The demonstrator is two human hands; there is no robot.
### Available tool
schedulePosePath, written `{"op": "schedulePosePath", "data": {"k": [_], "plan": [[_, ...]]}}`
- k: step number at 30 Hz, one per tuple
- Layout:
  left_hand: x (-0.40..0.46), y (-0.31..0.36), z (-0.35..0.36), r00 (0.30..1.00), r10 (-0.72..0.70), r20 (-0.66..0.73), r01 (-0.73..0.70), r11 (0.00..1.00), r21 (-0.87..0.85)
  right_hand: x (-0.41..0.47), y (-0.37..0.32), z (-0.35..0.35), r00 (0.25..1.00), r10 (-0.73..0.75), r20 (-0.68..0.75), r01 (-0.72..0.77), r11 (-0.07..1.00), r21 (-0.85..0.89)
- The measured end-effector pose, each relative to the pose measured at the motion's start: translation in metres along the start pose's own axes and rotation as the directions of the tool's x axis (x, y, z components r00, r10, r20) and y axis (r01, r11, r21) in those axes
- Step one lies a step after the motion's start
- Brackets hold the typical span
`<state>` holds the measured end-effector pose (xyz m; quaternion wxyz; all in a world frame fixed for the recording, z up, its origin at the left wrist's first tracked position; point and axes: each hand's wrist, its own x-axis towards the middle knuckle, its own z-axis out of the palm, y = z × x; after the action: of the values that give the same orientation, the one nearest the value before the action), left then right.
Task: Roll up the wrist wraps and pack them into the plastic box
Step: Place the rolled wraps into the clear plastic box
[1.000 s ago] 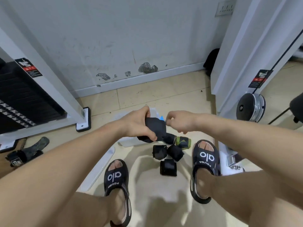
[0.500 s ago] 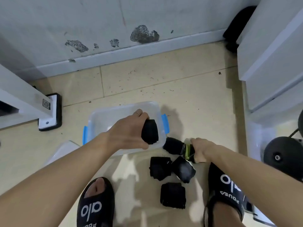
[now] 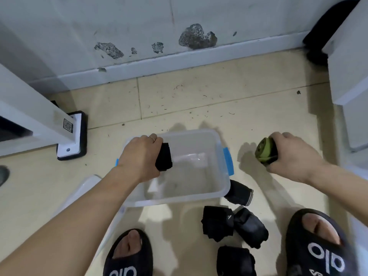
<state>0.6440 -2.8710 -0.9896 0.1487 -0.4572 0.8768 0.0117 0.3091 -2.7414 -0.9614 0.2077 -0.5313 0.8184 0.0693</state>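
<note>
Hovering the left hand (image 3: pixel 140 156), clasping a black rolled wrap (image 3: pixel 164 159) upright, directly over the plastic box (image 3: pixel 220 188); right hand (image 3: pixel 290 156) gripping green-edged roll (image 3: pixel 265 150), off to the box's right.

Black rolled wrist wrap (image 3: pixel 163 156) partly covered by left hand (image 3: pixel 140 156); far end unseen. Green-and-black rolled wrap (image 3: pixel 265 150) half hidden in right hand (image 3: pixel 292 156). Lowest black fabric wrap (image 3: pixel 236 260) cut by bottom edge. Clear plastic lid (image 3: pixel 87 188) mostly behind left forearm.
</note>
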Motion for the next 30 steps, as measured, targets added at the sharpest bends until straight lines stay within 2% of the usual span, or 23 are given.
{"op": "schedulePosePath", "data": {"k": [2,3,6,8,10,13,19,21,27,30], "plan": [[0.001,-0.006,0.014,1.0,-0.004,0.004,0.004,0.998,0.062,-0.002,-0.043,-0.023,0.977,-0.14,-0.162,0.153,0.986,0.072],[0.001,-0.007,0.021,1.0,0.003,0.008,-0.004,0.997,0.082,-0.004,-0.068,-0.028,0.957,-0.221,-0.189,0.242,0.966,0.095],[0.001,-0.003,0.041,1.0,0.0,0.001,0.0,0.987,0.16,-0.007,-0.138,-0.009,0.891,-0.438,-0.12,0.447,0.892,0.066],[0.0,-0.001,0.052,1.0,-0.013,0.003,0.012,0.976,0.216,-0.003,-0.168,0.02,0.855,-0.517,-0.048,0.515,0.856,-0.045],[-0.001,-0.002,0.063,1.0,-0.025,0.018,0.021,0.973,0.229,0.008,-0.181,0.049,0.871,-0.491,0.032,0.488,0.853,-0.185],[-0.005,-0.006,0.078,1.0,-0.025,-0.001,0.024,0.979,0.204,0.027,-0.175,0.081,0.92,-0.376,0.106,0.39,0.862,-0.324],[-0.008,0.0,0.091,0.992,0.031,-0.121,-0.004,0.975,0.222,0.047,-0.169,0.11,0.918,-0.392,0.057,0.348,0.728,-0.591],[-0.009,0.0,0.09,0.987,0.045,-0.155,-0.006,0.97,0.241,0.049,-0.171,0.111,0.911,-0.41,0.038,0.345,0.709,-0.615],[-0.009,0.003,0.089,0.978,0.006,-0.209,0.054,0.958,0.28,0.053,-0.167,0.113,0.899,-0.438,-0.02,0.352,0.747,-0.565],[-0.008,0.007,0.087,0.984,0.005,-0.177,0.045,0.96,0.277,0.052,-0.163,0.116,0.9,-0.436,-0.01,0.363,0.762,-0.536]]}}
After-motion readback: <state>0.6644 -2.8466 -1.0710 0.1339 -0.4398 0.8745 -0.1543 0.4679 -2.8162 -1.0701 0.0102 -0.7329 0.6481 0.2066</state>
